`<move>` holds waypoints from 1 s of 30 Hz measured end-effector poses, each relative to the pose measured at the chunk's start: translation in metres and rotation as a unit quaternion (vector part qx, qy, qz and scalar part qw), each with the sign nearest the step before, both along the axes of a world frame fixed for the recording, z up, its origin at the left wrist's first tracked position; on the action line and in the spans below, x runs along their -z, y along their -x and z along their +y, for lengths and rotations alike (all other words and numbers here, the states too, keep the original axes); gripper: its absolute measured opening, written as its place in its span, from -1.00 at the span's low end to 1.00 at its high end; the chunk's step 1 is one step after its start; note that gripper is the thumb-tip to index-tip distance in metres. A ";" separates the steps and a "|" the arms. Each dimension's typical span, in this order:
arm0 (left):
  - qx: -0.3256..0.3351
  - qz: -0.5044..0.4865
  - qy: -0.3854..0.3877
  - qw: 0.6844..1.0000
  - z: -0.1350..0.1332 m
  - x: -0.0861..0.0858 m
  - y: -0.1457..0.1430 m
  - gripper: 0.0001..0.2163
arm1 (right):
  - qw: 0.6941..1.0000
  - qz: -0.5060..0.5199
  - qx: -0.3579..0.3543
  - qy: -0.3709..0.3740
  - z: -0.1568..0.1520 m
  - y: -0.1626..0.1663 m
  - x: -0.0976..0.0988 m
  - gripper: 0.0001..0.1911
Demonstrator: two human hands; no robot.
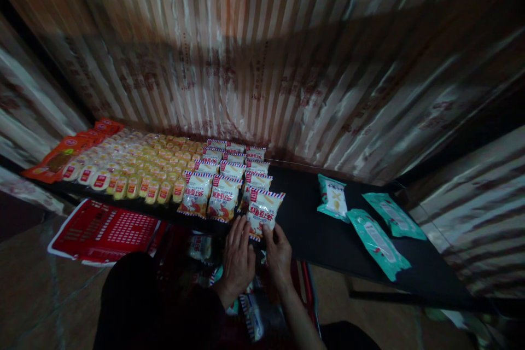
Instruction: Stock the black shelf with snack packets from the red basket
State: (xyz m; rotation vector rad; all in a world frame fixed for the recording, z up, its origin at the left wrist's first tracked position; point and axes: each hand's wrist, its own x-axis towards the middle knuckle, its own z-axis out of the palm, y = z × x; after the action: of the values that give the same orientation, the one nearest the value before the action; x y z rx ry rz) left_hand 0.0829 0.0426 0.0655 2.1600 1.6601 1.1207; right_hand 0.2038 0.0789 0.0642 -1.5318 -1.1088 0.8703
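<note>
A white snack bag (266, 209) with red lettering and striped edges stands tilted at the front edge of the black shelf (299, 235). My right hand (279, 254) grips its lower right corner, the thumb lying on the front. At its lower left, my left hand (237, 256) lies with fingers stretched out, the fingertips by the bag's edge; whether they touch it is hard to see. Matching snack bags (225, 198) stand in rows just behind and to the left. Below my hands, a red basket (305, 290) holds several more packets (255, 314), partly hidden by my arms.
Small yellow and white wrapped packs (151, 167) fill the shelf's left part, with orange bags (61, 158) at the far end. Several teal packs (379, 243) lie on the right. A red basket (104, 229) sits on the floor at left. Striped sheeting (246, 54) hangs behind.
</note>
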 end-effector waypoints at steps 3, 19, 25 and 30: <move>0.030 0.022 -0.014 0.999 0.001 0.001 0.000 -0.47 | 0.999 -0.039 0.016 -0.031 0.007 -0.002 0.001 -0.51; 0.051 0.023 -0.021 0.998 0.016 0.007 0.006 -0.46 | 0.990 -0.125 0.028 -0.061 0.024 0.004 0.009 -0.44; 0.049 0.039 -0.021 0.998 0.017 0.009 0.007 -0.46 | 0.986 -0.158 0.010 -0.056 0.026 0.004 0.013 -0.39; 0.051 0.079 -0.030 0.995 0.018 0.009 0.008 -0.44 | 0.984 -0.170 0.010 -0.058 0.026 0.003 0.016 -0.43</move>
State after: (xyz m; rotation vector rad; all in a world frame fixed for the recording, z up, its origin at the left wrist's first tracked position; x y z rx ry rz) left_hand 0.0749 0.0604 0.0565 2.3980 1.5746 1.0083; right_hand 0.2012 0.1050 0.0483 -1.6275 -1.3596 0.5296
